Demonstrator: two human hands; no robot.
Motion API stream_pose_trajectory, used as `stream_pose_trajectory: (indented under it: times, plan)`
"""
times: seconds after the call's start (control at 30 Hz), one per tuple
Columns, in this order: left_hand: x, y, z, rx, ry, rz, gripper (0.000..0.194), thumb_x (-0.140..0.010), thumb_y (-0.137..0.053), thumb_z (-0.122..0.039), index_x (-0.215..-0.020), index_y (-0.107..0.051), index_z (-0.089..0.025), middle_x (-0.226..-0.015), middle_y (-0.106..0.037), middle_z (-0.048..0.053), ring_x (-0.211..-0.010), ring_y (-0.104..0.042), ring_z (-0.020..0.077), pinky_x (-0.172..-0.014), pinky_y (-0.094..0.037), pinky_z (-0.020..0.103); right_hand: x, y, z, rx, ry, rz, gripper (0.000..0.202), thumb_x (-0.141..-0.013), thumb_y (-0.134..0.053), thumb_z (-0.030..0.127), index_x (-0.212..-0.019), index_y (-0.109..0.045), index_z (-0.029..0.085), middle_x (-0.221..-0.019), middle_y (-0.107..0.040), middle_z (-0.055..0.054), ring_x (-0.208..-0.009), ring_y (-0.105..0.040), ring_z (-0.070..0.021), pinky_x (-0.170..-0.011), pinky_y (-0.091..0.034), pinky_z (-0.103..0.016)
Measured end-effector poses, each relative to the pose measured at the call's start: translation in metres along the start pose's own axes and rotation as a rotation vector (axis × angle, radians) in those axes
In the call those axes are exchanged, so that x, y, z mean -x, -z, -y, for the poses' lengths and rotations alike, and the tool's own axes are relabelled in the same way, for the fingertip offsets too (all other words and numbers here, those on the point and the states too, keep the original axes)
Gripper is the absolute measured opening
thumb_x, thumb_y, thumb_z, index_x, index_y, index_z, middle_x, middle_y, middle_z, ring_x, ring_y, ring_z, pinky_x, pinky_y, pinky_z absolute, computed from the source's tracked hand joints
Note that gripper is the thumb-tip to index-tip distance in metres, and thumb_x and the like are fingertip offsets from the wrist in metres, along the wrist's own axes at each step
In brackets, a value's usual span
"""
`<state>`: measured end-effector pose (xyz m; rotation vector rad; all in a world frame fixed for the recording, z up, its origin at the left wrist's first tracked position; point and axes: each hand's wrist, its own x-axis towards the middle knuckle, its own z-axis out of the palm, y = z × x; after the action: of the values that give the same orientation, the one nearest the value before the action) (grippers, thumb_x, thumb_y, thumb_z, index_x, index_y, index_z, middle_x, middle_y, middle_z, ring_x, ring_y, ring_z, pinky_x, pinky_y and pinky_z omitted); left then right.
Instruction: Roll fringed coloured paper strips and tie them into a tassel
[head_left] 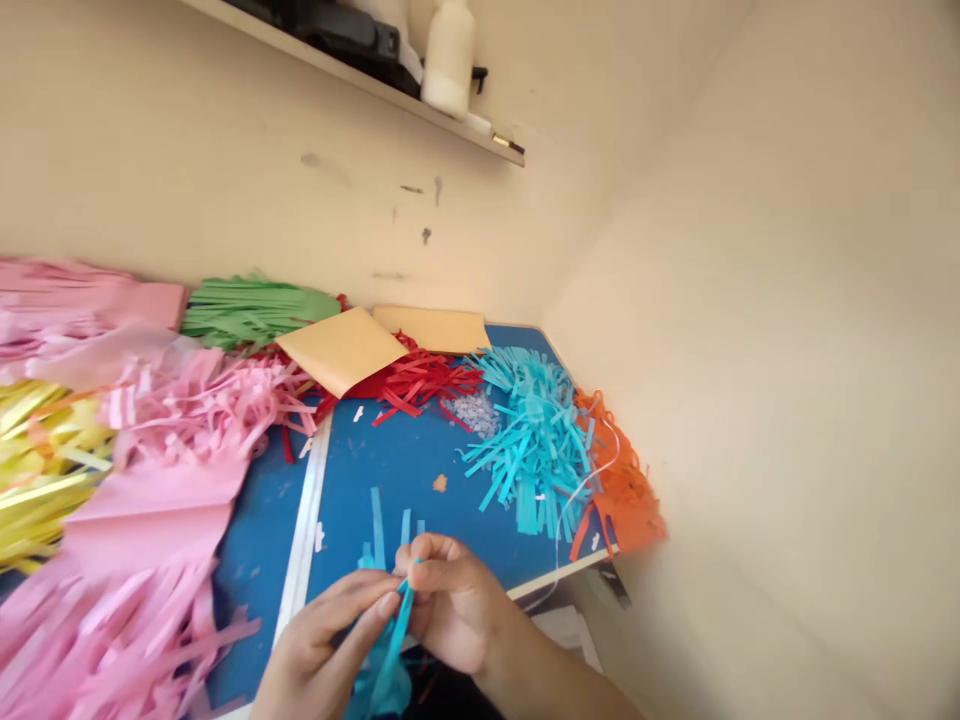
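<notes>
A strip of bright blue fringed tissue paper (401, 625) lies between the person's two hands, near the front edge of the table (259, 520). Its long axis runs roughly away from the body, leaning slightly to the right at the far end. Both hands meet on it at nearly the same spot, the right one a little farther out, so neither is clearly the nearer. Loose blue ends stick out past the fingers over the tabletop, while a fuller blue bunch hangs below, between the wrists.

The left hand (311, 630) reaches in from the left, thumb and forefinger nearly together, pinching the strip from its side. The right hand (457, 605) comes from the other side with fingers curled; its thumb and forefinger nip the paper close to the left fingertips. Whether the strip is being twisted or only held there cannot be told.

Ahead and to the right of the hands, well apart from them, sits a heap of blue fringe (534, 425), with orange fringe (626, 490) just beside it at the table's corner. A white cord (557, 550) trails past the near edge. Pink fringe (120, 640) spreads to the left.
</notes>
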<state>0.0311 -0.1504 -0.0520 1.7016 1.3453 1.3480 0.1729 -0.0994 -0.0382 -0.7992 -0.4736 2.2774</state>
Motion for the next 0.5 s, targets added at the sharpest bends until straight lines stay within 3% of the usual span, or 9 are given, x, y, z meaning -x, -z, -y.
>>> stream_pose_trajectory:
  times: [0.1,0.2,0.37,0.5]
  plan:
    - [0.000,-0.002,-0.001,0.002,-0.010,-0.075,0.022,-0.089,-0.061,-0.038,-0.088,-0.079,-0.027,-0.075,-0.074,0.002,-0.068,-0.072,0.0142,-0.062,-0.059,0.018,0.000,-0.002,-0.007,-0.047,0.052,-0.031,0.048,-0.044,-0.095,0.028,-0.055,-0.050,0.018,-0.063,-0.048,0.005,-0.055,-0.042,-0.0077,-0.054,-0.035,-0.021]
    - [0.004,-0.006,-0.003,-0.070,-0.061,-0.177,0.018,-0.089,-0.061,-0.032,-0.091,-0.078,-0.028,-0.070,-0.070,0.000,-0.062,-0.068,0.0111,-0.057,-0.055,0.015,-0.002,-0.003,-0.017,-0.020,0.204,-0.085,0.053,-0.044,-0.096,0.033,-0.053,-0.045,0.019,-0.067,-0.050,0.003,-0.063,-0.045,-0.0112,-0.061,-0.038,-0.024]
    - [0.008,-0.007,-0.012,-0.052,-0.043,-0.068,0.022,-0.092,-0.056,-0.032,-0.096,-0.076,-0.025,-0.081,-0.072,0.002,-0.070,-0.070,0.0118,-0.061,-0.056,0.015,-0.002,-0.006,-0.023,0.093,0.441,-0.138,0.045,-0.053,-0.092,0.035,-0.055,-0.049,0.021,-0.058,-0.049,0.004,-0.065,-0.045,-0.0143,-0.069,-0.039,-0.027]
    - [0.006,-0.010,-0.013,-0.152,-0.151,-0.187,0.020,-0.090,-0.060,-0.036,-0.091,-0.076,-0.024,-0.078,-0.072,0.002,-0.069,-0.070,0.0113,-0.065,-0.056,0.014,0.004,-0.005,-0.032,0.159,0.561,-0.178,0.038,-0.058,-0.090,0.030,-0.057,-0.053,0.021,-0.060,-0.051,0.004,-0.065,-0.047,-0.0138,-0.069,-0.040,-0.027]
